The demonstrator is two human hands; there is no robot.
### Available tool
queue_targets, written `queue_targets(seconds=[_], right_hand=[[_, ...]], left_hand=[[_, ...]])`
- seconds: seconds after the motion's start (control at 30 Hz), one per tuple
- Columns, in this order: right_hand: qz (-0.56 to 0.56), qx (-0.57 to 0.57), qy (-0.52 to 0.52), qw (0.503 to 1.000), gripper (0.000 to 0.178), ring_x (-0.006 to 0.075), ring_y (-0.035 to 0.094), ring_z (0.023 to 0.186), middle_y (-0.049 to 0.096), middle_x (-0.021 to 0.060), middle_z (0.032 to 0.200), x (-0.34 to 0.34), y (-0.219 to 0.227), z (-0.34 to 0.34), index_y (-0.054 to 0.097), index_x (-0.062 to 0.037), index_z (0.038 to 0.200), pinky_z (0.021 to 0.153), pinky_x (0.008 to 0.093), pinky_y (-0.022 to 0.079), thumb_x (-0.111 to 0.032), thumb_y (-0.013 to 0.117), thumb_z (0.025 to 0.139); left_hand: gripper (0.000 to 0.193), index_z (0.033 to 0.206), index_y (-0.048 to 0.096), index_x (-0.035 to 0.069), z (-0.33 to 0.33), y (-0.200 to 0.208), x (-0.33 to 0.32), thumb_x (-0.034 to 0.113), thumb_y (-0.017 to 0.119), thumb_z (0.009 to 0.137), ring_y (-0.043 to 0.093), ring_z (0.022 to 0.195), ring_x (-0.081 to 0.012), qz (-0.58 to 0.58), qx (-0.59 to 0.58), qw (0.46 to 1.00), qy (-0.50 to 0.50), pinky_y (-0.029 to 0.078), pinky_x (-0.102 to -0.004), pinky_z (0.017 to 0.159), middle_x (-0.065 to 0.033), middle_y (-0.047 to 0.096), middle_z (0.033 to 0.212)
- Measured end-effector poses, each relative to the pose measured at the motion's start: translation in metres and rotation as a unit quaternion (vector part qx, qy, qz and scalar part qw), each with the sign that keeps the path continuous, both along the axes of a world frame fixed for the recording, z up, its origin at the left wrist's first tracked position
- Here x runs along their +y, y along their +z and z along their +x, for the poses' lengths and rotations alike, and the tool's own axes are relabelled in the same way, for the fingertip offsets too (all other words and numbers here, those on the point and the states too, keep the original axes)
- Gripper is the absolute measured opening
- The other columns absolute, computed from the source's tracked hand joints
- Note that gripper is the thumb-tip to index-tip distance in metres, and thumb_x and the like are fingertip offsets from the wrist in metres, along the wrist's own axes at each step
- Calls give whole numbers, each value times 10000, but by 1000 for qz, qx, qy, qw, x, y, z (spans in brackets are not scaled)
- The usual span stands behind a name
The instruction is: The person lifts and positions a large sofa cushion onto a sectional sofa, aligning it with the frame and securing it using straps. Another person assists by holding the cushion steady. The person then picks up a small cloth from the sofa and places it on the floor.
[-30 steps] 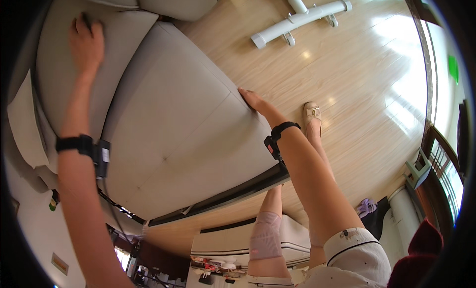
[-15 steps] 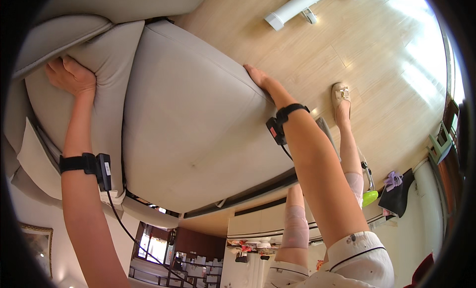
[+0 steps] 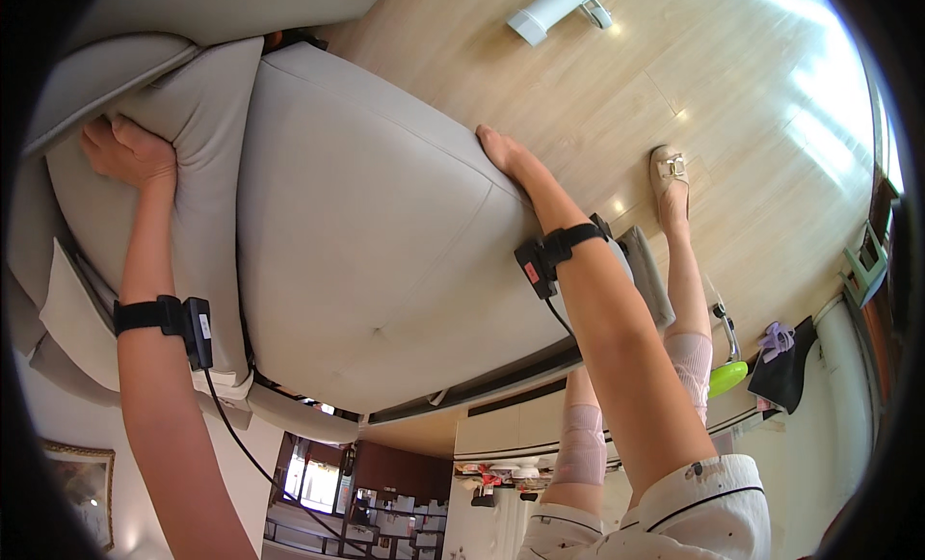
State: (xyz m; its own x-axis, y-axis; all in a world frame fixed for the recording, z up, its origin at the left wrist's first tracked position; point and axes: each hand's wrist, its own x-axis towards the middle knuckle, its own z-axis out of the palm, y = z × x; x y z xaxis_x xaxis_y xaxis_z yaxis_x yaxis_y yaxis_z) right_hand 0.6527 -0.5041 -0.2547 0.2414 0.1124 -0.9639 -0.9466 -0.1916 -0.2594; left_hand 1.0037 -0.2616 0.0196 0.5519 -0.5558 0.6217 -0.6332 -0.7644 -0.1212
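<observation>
A large grey leather seat cushion point(image 3: 376, 223) fills the middle of the view. It belongs to a padded sofa or armchair. At the left, my left hand point(image 3: 130, 153) is a closed fist against the grey back cushion point(image 3: 207, 126), whose leather creases around it. Its fingertips are tucked out of sight beneath a padded flap point(image 3: 111, 78). My right hand point(image 3: 499, 153) grips the seat cushion's outer edge, with fingers partly hidden over the side. Each forearm wears a black strap with a small cabled box, one on the left point(image 3: 198, 331) and one on the right point(image 3: 540, 266).
Pale wooden floor point(image 3: 617, 107) lies beyond the seat, where a white wheeled stand leg point(image 3: 559, 11) rests. My foot in a beige shoe point(image 3: 670, 170) is on that floor. A grey pad point(image 3: 647, 276) sits beside my right forearm. A framed picture point(image 3: 82, 488) hangs lower left.
The view has shifted slightly. Both hands keep their places on the cushions. More of the grey pad beside my right forearm shows, and an orange bit appears behind the seat's far corner.
</observation>
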Motion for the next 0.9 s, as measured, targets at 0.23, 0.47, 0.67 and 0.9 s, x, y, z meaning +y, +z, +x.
queue_targets(seconds=[0.23, 0.47, 0.67, 0.9], right_hand=[[-16, 46, -12, 999, 698, 346, 411, 1344, 467, 201, 1436, -7, 42, 13, 566, -27, 1311, 1096, 415, 306, -501, 269, 893], [16, 20, -16, 1000, 644, 357, 444, 1303, 482, 225, 1410, -4, 0, 7, 566, -8, 1289, 1077, 424, 320, -452, 268, 929], [37, -30, 27, 999, 639, 365, 411, 1338, 434, 224, 1452, -4, -15, 14, 504, -8, 1361, 1107, 432, 298, -436, 272, 947], [67, 68, -27, 995, 678, 399, 468, 1286, 505, 249, 1376, 0, 22, 12, 564, 14, 1290, 1059, 447, 355, -472, 289, 906]], left_hand=[[525, 1149, 570, -26, 2, -7, 7, 358, 341, 874, 526, 929, -466, 2, 10, 1000, 29, 428, -527, 798, -286, 584, 1037], [533, 1170, 564, -21, 7, -9, 6, 358, 346, 866, 514, 944, -464, -7, 7, 1000, 28, 415, -529, 830, -278, 582, 1061], [527, 1165, 559, -23, 0, -2, 8, 359, 348, 869, 517, 974, -479, 16, 13, 998, 56, 413, -537, 859, -286, 578, 1082], [515, 1172, 559, -9, -4, 2, 25, 348, 359, 858, 518, 996, -481, 10, 39, 995, 91, 418, -539, 861, -296, 575, 1115]])
